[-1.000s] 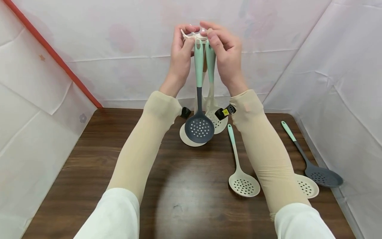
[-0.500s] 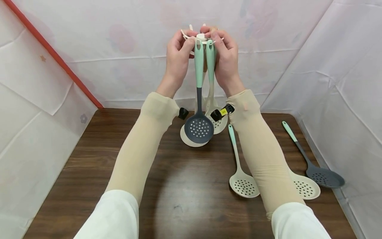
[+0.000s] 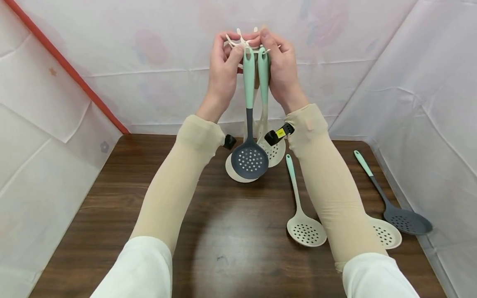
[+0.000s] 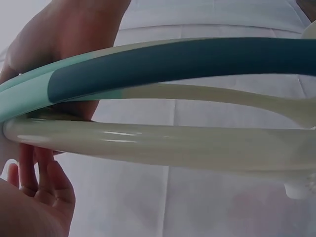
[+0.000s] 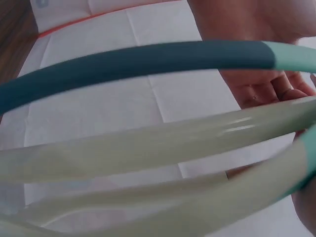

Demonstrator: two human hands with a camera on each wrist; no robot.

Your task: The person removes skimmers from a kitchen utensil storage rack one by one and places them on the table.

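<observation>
Up top: at the head of the rack (image 3: pixel 246 41), both my hands meet among its white hooks, held high before the white sheet.
Left hand (image 3: pixel 222 70): fingers curled, thumb and forefinger pinching the mint end of the dark skimmer (image 3: pixel 249 159) where it hangs from a hook.
Right hand (image 3: pixel 282 68): fingers curled about the hook top and the mint end of the cream skimmer (image 3: pixel 273 151) beside it.
Hanging: the dark skimmer's bowl dangles just above the rack's round base (image 3: pixel 232 171); the cream one hangs behind it, partly hidden by my right wrist camera.
Table (image 3: pixel 149 198): a cream skimmer (image 3: pixel 305 229) lies by my right forearm, a second cream bowl (image 3: pixel 389 236) peeks out from behind the sleeve, and a dark one (image 3: pixel 408 221) lies near the right edge.
Head view only: the hooks, base and table.
Left wrist view: the dark handle (image 4: pixel 187 61) and rack pole (image 4: pixel 163 145) up close, my fingertips (image 4: pixel 47 177) curled below; the grip itself is off frame.
Right wrist view: blurred handles (image 5: pixel 148 59), fingers (image 5: pixel 269 91) behind them.
</observation>
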